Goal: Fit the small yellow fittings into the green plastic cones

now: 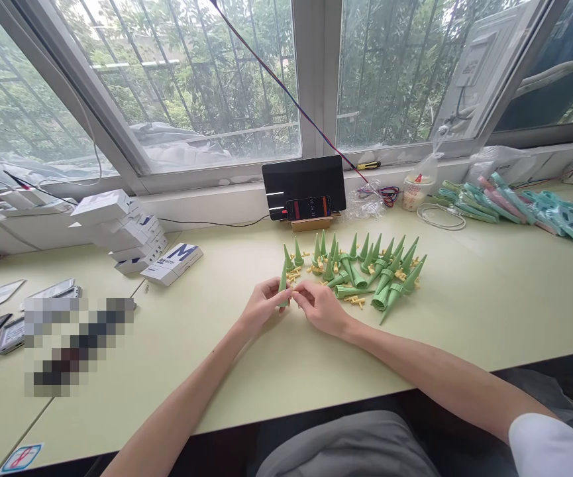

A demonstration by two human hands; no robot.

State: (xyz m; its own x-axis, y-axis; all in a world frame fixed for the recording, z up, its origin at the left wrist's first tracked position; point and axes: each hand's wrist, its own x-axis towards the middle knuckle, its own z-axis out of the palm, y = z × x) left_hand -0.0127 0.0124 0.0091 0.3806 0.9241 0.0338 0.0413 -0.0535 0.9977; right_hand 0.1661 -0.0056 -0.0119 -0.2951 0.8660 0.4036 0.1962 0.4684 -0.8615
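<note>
My left hand is closed around a green plastic cone spike, which stands upright with its tip pointing up. My right hand meets it from the right, thumb and forefinger pinched on a small yellow plastic piece at the cone's side. Most of that piece is hidden by the fingertips. Just beyond my hands is a crowd of similar green cones, some upright and others lying nested together. Small yellow T-shaped pieces lie loose among them.
Behind the cones, a phone leans against a black tablet. White boxes are stacked at left, near several phone-like devices. A bagged cup, a coiled white cable and plastic-wrapped items occupy the back right.
</note>
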